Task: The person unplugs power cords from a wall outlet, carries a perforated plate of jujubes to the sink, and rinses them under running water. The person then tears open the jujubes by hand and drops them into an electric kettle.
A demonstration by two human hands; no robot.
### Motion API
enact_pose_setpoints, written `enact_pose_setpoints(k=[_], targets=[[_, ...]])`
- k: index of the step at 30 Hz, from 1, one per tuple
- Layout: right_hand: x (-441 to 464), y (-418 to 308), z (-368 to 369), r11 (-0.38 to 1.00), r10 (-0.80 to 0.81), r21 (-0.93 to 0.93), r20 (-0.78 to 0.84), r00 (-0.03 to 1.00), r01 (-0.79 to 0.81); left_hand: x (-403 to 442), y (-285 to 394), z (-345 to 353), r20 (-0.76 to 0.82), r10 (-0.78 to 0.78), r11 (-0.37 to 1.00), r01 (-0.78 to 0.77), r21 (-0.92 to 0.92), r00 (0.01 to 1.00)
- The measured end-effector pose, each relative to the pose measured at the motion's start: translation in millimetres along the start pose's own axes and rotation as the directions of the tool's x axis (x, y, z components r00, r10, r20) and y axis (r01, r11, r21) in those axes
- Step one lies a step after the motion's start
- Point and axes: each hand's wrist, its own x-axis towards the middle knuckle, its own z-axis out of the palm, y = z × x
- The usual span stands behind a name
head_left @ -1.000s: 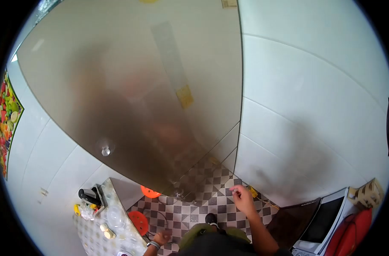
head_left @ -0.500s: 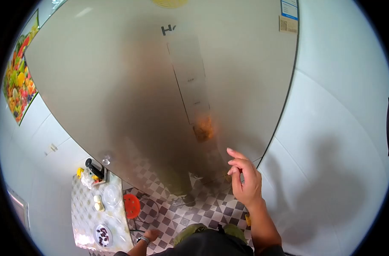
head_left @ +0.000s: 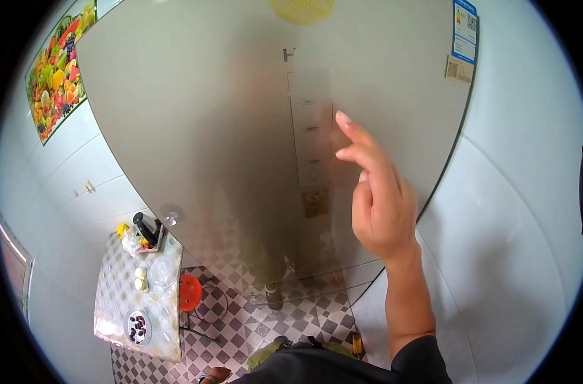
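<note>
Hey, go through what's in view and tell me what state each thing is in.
Right hand: raised, fingers partly bent, nothing visibly held
Left hand: low, grip unclear
Grey panel: upright, glossy, reflecting the floor
Table: bearing a plate
Plate: holding dark red pieces
Red stool: upright, unoccupied
Yellow sticker: stuck on the panel, cut off by the frame

So the right hand (head_left: pixel 387 205) is up by the panel (head_left: pixel 311 130) on this shiny fridge door (head_left: pixel 170 109), left hand (head_left: pixel 219 374) down low.

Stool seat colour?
The stool seat is orange-red; the head view, the only one, shows it.
</note>
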Motion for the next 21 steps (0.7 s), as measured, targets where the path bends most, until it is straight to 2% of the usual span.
enact_pose_setpoints(k=[2, 6, 8, 9, 11, 12, 14, 16, 18, 20, 21], targets=[[9, -4, 1, 0.998, 0.062, 0.015, 0.088, 0.994, -0.063, -3, -5, 3, -0.006, -0.051, 0.996, 0.050, -0.072, 0.999], [19, -1, 8, 0.998, 0.065, -0.021, 0.109, 0.992, -0.063, -4, -17, 12, 0.008, -0.079, 0.959, 0.078, -0.273, 0.997], [18, 2, 11, 0.997, 0.055, -0.055, 0.156, 0.986, -0.047, -4, -22, 13, 0.053, -0.085, 0.845, 0.100, -0.526, 0.995], [18, 2, 12, 0.997, 0.052, -0.067, 0.172, 0.984, -0.041, -9, -26, 13, 0.099, -0.094, 0.710, 0.136, -0.691, 0.991], [15, 0, 8, 0.998, 0.061, 0.006, 0.094, 0.994, -0.061, -5, -18, 14, 0.005, -0.007, 0.954, 0.008, -0.300, 1.000], [14, -2, 3, 0.998, 0.062, 0.005, 0.097, 0.993, -0.063, -4, -8, 12, -0.043, 0.036, 0.996, -0.039, -0.075, 0.998], [11, -6, -9, 0.996, 0.091, -0.027, 0.081, 0.993, -0.089, 0, -5, 11, -0.077, 0.057, 0.987, -0.068, -0.144, 0.995], [7, -6, -13, 0.996, 0.088, -0.031, 0.063, 0.994, -0.086, 1, 7, 6, -0.123, -0.192, 0.966, 0.165, -0.200, 0.974], [1, -6, -19, 0.996, 0.082, -0.035, 0.044, 0.996, -0.080, 1, 19, -3, -0.133, -0.158, 0.981, 0.140, -0.135, 0.979], [-8, -7, -25, 0.995, 0.099, -0.024, 0.011, 0.995, -0.098, -1, 31, -7, -0.134, -0.261, 0.957, 0.239, -0.164, 0.956], [-13, -9, -27, 0.994, 0.104, -0.017, 0.004, 0.995, -0.104, -3, 33, -8, -0.154, -0.222, 0.971, 0.203, -0.129, 0.963]])
